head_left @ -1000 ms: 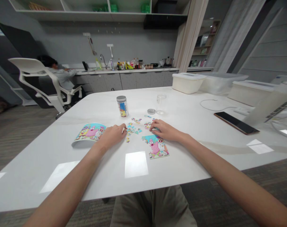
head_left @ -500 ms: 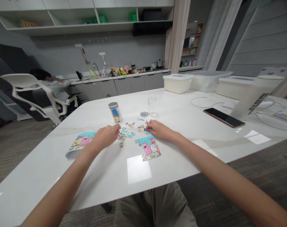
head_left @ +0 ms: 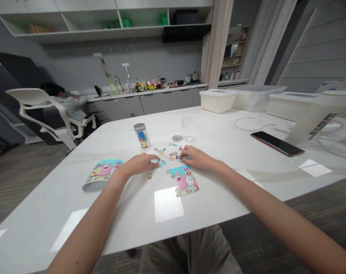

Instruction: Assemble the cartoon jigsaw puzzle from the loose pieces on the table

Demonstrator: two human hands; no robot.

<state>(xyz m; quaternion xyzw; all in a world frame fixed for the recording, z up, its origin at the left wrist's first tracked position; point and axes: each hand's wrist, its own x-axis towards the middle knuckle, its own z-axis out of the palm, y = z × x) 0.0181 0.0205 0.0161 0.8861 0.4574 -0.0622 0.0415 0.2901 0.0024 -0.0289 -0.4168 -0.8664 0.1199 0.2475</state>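
My left hand (head_left: 140,164) reaches over the loose jigsaw puzzle pieces (head_left: 162,163), its thumb and forefinger apart; it partly covers the pile. My right hand (head_left: 196,157) rests just behind the partly joined puzzle (head_left: 187,180), fingertips pinched on what looks like a small bluish puzzle piece. A pink starfish character shows on the joined part, whose left edge is ragged. More loose pieces (head_left: 174,155) lie between my hands. To the left, a curled picture sheet (head_left: 100,171) with the same cartoon characters lies partly behind my left forearm.
Behind the pieces stand a lidded picture jar (head_left: 142,136), a clear open jar (head_left: 187,129) and a silver lid (head_left: 177,138). A phone (head_left: 277,143), cable and white bins (head_left: 218,102) occupy the table's right side. A person sits in a white chair (head_left: 44,114) at far left.
My left hand has opened from a closed curl and stretched its fingers over the loose pieces. My right hand stays nearly in place. The whole view has shifted slightly.
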